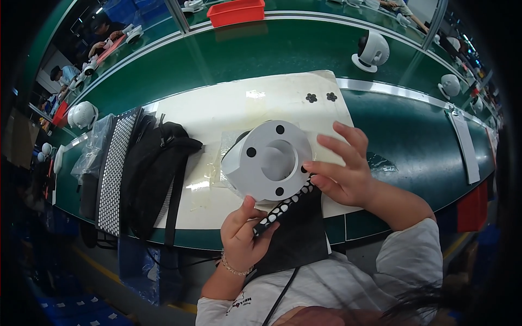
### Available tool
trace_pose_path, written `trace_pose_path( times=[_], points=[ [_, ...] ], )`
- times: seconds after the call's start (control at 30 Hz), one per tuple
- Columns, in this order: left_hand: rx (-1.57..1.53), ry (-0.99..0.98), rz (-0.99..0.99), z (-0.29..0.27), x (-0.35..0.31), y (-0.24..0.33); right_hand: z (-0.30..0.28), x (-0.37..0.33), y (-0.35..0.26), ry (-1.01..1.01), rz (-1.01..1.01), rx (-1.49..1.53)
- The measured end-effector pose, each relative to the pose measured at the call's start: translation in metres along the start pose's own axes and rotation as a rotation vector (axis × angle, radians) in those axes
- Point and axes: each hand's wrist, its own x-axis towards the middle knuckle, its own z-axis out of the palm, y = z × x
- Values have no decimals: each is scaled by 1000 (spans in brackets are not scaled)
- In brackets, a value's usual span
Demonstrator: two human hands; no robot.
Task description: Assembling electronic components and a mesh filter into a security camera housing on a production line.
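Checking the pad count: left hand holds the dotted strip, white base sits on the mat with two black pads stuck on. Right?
Not quite: the head view shows four black pads on the white base, not two. The left hand does hold the dotted strip, over the mat.

The bench has a dark green top with a metal strip running along it. A cream-white mat lies on its near part, reaching the front edge. On the mat's far right corner sit two small black flower-shaped pieces, side by side. A black bag with straps lies on the mat's left part. Just left of it rests a black sheet of white dots, then a clear plastic bag. A white paper strip lies at the right. White round-headed devices stand on the far green surface.
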Motion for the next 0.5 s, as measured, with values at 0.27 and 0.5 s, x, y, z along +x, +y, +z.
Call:
trace_pose_path(
  times=[0.27, 0.5],
  points=[
    [-58, 12, 17, -3, -5, 2, 6, 26, -11, -285, 1084, 1467],
    [-51, -19, 8, -4, -2, 4, 23, 66, 90, 83, 883, 1254]
  ],
)
